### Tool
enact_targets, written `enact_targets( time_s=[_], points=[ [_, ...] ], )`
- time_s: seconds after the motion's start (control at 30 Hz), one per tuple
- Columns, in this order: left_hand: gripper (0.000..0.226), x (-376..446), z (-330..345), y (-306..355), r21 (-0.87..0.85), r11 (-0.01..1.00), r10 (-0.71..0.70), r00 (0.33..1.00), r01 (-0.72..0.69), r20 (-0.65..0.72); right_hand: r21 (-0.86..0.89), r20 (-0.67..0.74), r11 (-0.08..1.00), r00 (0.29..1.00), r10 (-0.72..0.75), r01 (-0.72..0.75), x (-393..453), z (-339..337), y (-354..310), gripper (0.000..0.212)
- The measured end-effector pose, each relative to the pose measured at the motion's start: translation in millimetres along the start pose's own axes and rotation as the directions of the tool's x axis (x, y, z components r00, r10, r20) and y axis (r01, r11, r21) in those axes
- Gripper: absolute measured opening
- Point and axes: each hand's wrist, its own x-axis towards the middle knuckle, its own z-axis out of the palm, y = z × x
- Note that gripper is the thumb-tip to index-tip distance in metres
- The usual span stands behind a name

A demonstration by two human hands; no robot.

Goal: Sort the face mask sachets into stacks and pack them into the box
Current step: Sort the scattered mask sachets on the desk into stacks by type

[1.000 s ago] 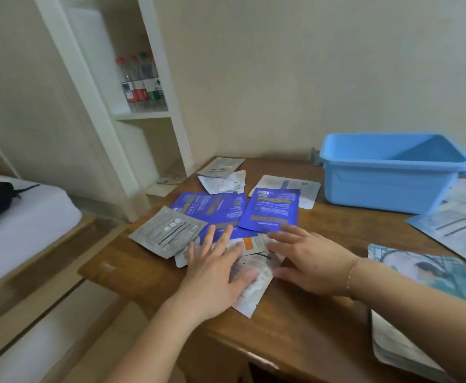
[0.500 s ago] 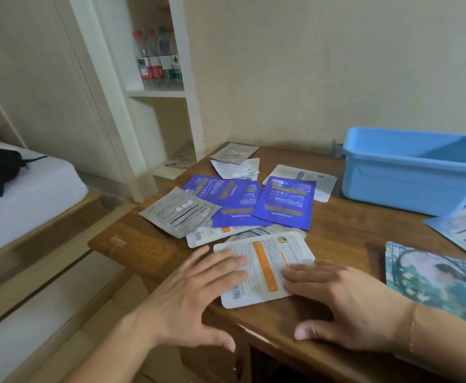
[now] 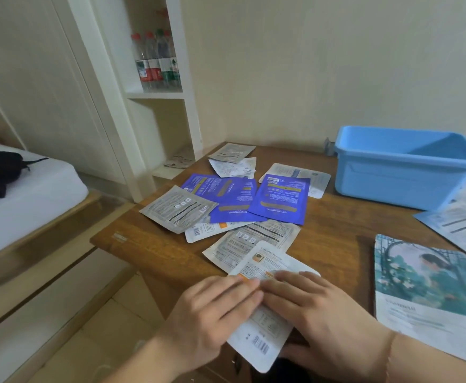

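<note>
A white sachet with an orange stripe (image 3: 265, 324) lies at the table's near edge, its lower end hanging over it. My left hand (image 3: 212, 313) and my right hand (image 3: 317, 310) both rest flat on it, fingertips touching. Behind it lies a grey-white sachet (image 3: 254, 239). Further back are two blue sachets (image 3: 281, 199), a grey sachet (image 3: 176, 208) and several pale ones. The light blue plastic box (image 3: 392, 172) stands at the back right, open on top.
A teal picture sachet (image 3: 431, 288) lies at the right, with pale blue sachets (image 3: 458, 219) behind it. The wooden table (image 3: 149, 244) ends at the left near a bed. A white shelf with water bottles (image 3: 157, 62) stands behind.
Both hands have dragged the white orange-striped sachet towards me to the table's near edge, turning it lengthwise. A grey-white sachet that lay under it now shows.
</note>
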Motion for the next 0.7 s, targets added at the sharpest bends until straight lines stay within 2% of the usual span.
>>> enact_targets(
  time_s=[0.1, 0.13, 0.17, 0.2, 0.23, 0.27, 0.3, 0.33, 0.37, 0.4, 0.43, 0.47, 0.53, 0.6, 0.67, 0.7],
  points=[
    [0.042, 2, -3, -3, 0.013, 1.000, -0.009, 1.000, 0.009, -0.019, 0.004, 0.021, 1.000, 1.000, 0.021, -0.021, 1, -6, 11, 0.073],
    [0.051, 3, -2, -6, -0.059, 0.996, -0.078, 0.995, 0.074, -0.066, 0.040, 0.013, 0.998, 0.999, 0.051, -0.052, 2, -9, 20, 0.077],
    [0.055, 3, -2, -8, -0.194, 0.963, -0.211, 0.971, 0.186, -0.117, 0.119, 0.010, 0.986, 0.993, 0.117, -0.118, 5, -13, 29, 0.080],
    [0.044, 6, -2, -9, -0.345, 0.890, -0.375, 0.910, 0.299, -0.178, 0.244, -0.001, 0.946, 0.975, 0.220, -0.213, 8, -19, 38, 0.083],
    [0.023, 10, -4, -10, -0.490, 0.767, -0.563, 0.801, 0.413, -0.206, 0.392, -0.031, 0.869, 0.939, 0.342, -0.303, 13, -24, 48, 0.088],
    [0.028, 18, -7, -8, -0.630, 0.575, -0.756, 0.634, 0.521, -0.166, 0.544, -0.043, 0.753, 0.885, 0.465, -0.369, 20, -30, 57, 0.094],
    [0.040, 25, -8, -6, -0.741, 0.346, -0.887, 0.459, 0.575, -0.059, 0.678, 0.009, 0.611, 0.836, 0.548, -0.408, 28, -35, 65, 0.098],
    [0.041, 31, -8, -4, -0.829, 0.136, -0.940, 0.336, 0.542, 0.065, 0.783, 0.116, 0.455, 0.819, 0.562, -0.423, 36, -38, 72, 0.096],
    [0.027, 39, -5, -3, -0.888, -0.032, -0.948, 0.269, 0.458, 0.173, 0.859, 0.227, 0.299, 0.832, 0.506, -0.416, 44, -38, 76, 0.085],
    [0.014, 48, -5, -1, -0.914, -0.152, -0.925, 0.272, 0.377, 0.266, 0.898, 0.301, 0.168, 0.846, 0.441, -0.407, 51, -37, 78, 0.068],
    [0.017, 55, -6, -1, -0.922, -0.216, -0.907, 0.283, 0.321, 0.311, 0.909, 0.344, 0.073, 0.838, 0.423, -0.410, 57, -35, 78, 0.051],
    [0.020, 60, -7, -1, -0.928, -0.237, -0.897, 0.303, 0.286, 0.323, 0.913, 0.368, -0.006, 0.815, 0.448, -0.409, 61, -33, 78, 0.039],
    [0.022, 64, -8, -2, -0.931, -0.237, -0.892, 0.317, 0.277, 0.322, 0.912, 0.399, -0.133, 0.757, 0.517, -0.389, 67, -28, 80, 0.029],
    [0.031, 62, -13, -6, -0.935, -0.222, -0.901, 0.307, 0.277, 0.305, 0.910, 0.408, -0.183, 0.722, 0.559, -0.372, 67, -27, 86, 0.030],
    [0.059, 57, -17, -11, -0.931, -0.212, -0.900, 0.311, 0.298, 0.305, 0.910, 0.405, -0.200, 0.683, 0.608, -0.362, 61, -30, 96, 0.030],
    [0.072, 54, -18, -12, -0.920, -0.202, -0.888, 0.334, 0.337, 0.317, 0.911, 0.399, -0.194, 0.663, 0.633, -0.363, 57, -32, 102, 0.029]
  ],
)
